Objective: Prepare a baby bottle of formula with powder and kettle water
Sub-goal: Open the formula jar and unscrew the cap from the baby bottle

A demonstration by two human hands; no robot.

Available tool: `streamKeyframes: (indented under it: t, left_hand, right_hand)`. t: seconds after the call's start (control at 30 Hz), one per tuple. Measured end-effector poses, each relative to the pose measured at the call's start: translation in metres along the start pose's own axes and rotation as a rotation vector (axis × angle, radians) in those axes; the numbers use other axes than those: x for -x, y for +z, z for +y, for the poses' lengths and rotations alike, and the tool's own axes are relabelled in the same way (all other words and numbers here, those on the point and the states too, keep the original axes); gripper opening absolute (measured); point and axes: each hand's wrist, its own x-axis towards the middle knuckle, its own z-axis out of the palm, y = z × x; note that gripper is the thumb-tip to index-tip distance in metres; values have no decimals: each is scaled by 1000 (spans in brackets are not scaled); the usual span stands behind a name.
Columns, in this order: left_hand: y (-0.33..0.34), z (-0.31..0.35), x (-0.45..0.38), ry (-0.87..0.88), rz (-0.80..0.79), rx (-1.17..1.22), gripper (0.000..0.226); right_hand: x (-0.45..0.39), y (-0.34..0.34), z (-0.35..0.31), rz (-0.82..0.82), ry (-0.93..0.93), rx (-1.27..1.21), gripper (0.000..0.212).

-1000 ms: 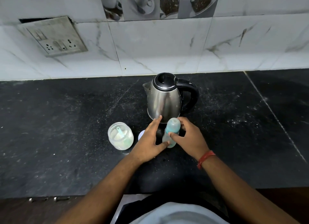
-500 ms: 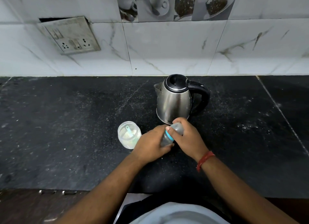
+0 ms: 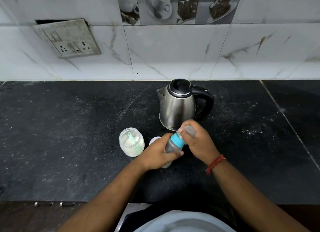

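Black counter [image 3: 69, 145], steel kettle [image 3: 176, 107] upright toward the wall. In front of it, bottle [image 3: 174, 144] tilted above the counter: left hand [image 3: 159, 154] wrapped round the body, right hand [image 3: 197, 141] closed on the cap. Open powder jar [image 3: 132, 141] just left, scoop [image 3: 131, 138] inside.

I see black stone bench [image 3: 69, 145], dusted with white specks. Behind it, white marble-veined wall tiles [image 3: 173, 50]. Grimy socket plate [image 3: 69, 39] hangs crooked, upper left. Strip of coffee-cup picture tiles [image 3: 174, 6] along top.
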Motion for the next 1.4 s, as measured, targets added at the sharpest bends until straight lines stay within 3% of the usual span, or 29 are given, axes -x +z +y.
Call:
streamKeyframes:
  t: [0.13, 0.3, 0.6, 0.87, 1.03, 1.1, 1.23, 1.3, 1.4]
  left_hand:
    - [-3, -7, 6, -26, 2, 101, 45]
    - [-5, -5, 4, -10, 86, 176, 52]
    - [-6, -1, -1, 16, 165, 224, 57]
    - [-4, 0, 2, -9, 194, 243, 57]
    - [-5, 2, 2, -32, 220, 208, 54]
    - [-6, 2, 1, -42, 241, 195, 53]
    - [-6, 1, -1, -61, 275, 166, 55]
    - [-5, 5, -1, -50, 284, 120, 57]
    - [-3, 13, -2, 8, 296, 47, 53]
  right_hand:
    - [-10, -23, -7, 229, 29, -61, 12]
    - [-11, -33, 16, 282, 108, 135, 16]
    - [3, -33, 72, 139, 179, 735, 55]
    - [8, -38, 91, 52, 190, 1053, 55]
    - [14, -40, 93, 20, 214, 1035, 70]
    - [15, -42, 86, 84, 126, 983, 60]
    - [11, -35, 53, 205, -37, 515, 28]
    - [8, -26, 29, 119, 7, 298, 15]
    - [7, -9, 7, -11, 30, 190, 21]
